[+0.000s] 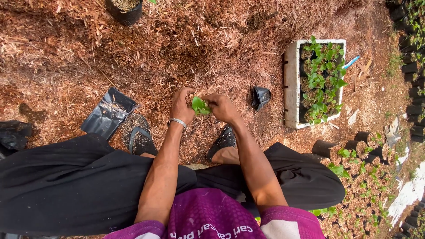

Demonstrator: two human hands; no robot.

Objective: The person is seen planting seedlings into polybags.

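Both hands meet over the wood chips [186, 57] between the feet – left hand [182, 107] and right hand [223, 108] pinched tight on a small leafy seedling [200, 105], white tray [291, 84] of seedlings off to the right, empty black bag [108, 114] on the left

Packaging-wise there's not much around my fingers. Off to the left of them lies a flat black plastic bag [107, 114], open and rectangular, shiny, flat on the mulch. Just right of my fingers sits a smaller crumpled black bag [260, 97]. Further right stands a white foam box [291, 84], long and rectangular, grubby walls. No labels, signs or screens anywhere near.
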